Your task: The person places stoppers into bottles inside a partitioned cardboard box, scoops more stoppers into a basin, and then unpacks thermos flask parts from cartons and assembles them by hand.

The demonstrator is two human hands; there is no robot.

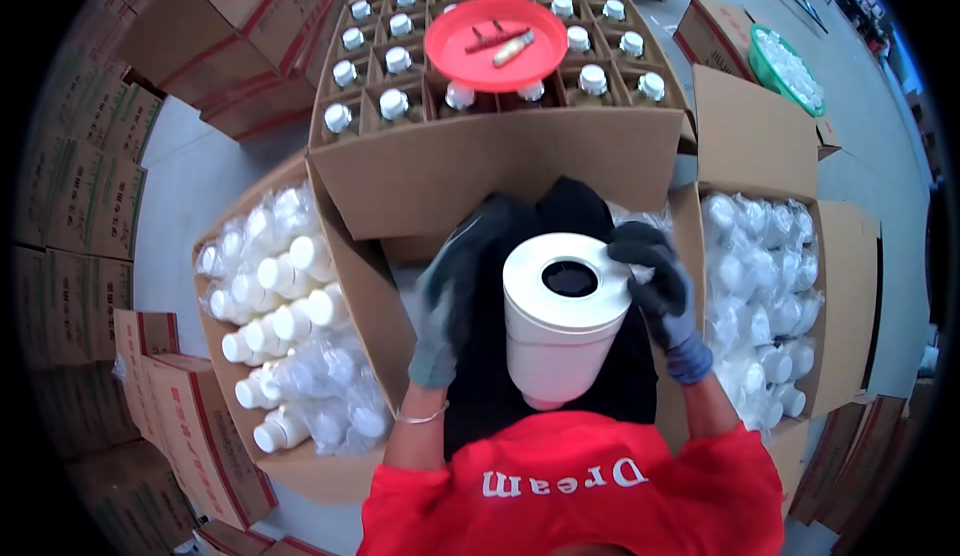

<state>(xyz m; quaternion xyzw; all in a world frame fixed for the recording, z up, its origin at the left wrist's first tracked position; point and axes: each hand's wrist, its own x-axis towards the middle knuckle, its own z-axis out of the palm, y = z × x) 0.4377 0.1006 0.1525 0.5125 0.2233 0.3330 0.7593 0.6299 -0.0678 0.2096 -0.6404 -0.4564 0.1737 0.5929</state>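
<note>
1. A white tub (560, 356) is at the person's lap, between the two hands and in front of the black trousers (480, 386). Its top has a round, dark hole (570, 279).
2. The right hand (655, 271) wears a dark glove. Its fingers are bent and sit right by the tub's top edge, on the right side. I cannot tell if they grip it.
3. The left hand (452, 281) wears a grey glove and is just left of the tub. It looks blurry, so I cannot tell if it is open or closed, or if it touches the tub.
4. The red shirt (680, 496) is at the bottom, with white letters on it.
5. In front is a big brown box (500, 171), full of bottles with white caps, each in its own little square.
6. A red plate (450, 61) sits on top of some caps. Small things lie on it, one with a pale handle (515, 49).
7. On the left, a long box (360, 306) holds white bottles (290, 323), some in clear plastic.
8. On the right, another box (755, 131) holds bagged white bottles.
</note>
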